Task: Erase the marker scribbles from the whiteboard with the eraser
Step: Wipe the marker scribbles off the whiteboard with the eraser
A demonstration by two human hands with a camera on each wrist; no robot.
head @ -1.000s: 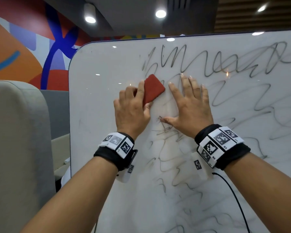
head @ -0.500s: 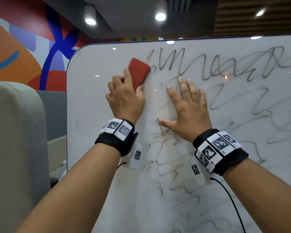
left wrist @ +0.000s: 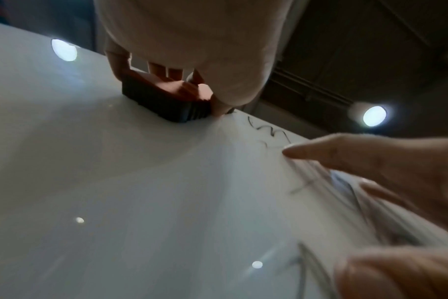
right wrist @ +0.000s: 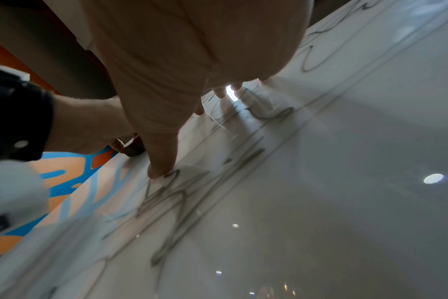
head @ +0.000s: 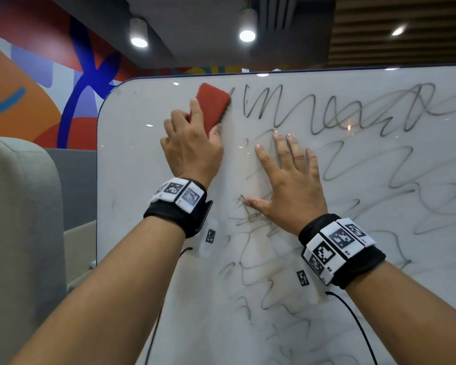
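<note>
A red-backed eraser (head: 213,106) with a dark felt base (left wrist: 166,103) lies flat against the whiteboard (head: 142,180) near its top left corner. My left hand (head: 192,146) grips it from below, fingers curled over its back. Grey marker scribbles (head: 327,117) run to the right of the eraser and down the board's middle (head: 258,272). My right hand (head: 287,177) lies flat on the board with fingers spread, its thumb (right wrist: 161,161) touching a scribble. The strip of board between the two hands looks wiped, with faint smears.
A grey padded partition (head: 19,233) stands left of the board. A colourful mural wall (head: 37,88) and ceiling lights (head: 246,35) are behind. A black cable (head: 353,317) hangs from my right wristband across the board.
My left hand has slid the eraser up and left, from beside the right hand's fingers to near the board's top left corner. The scribble there is wiped. The right hand has stayed put.
</note>
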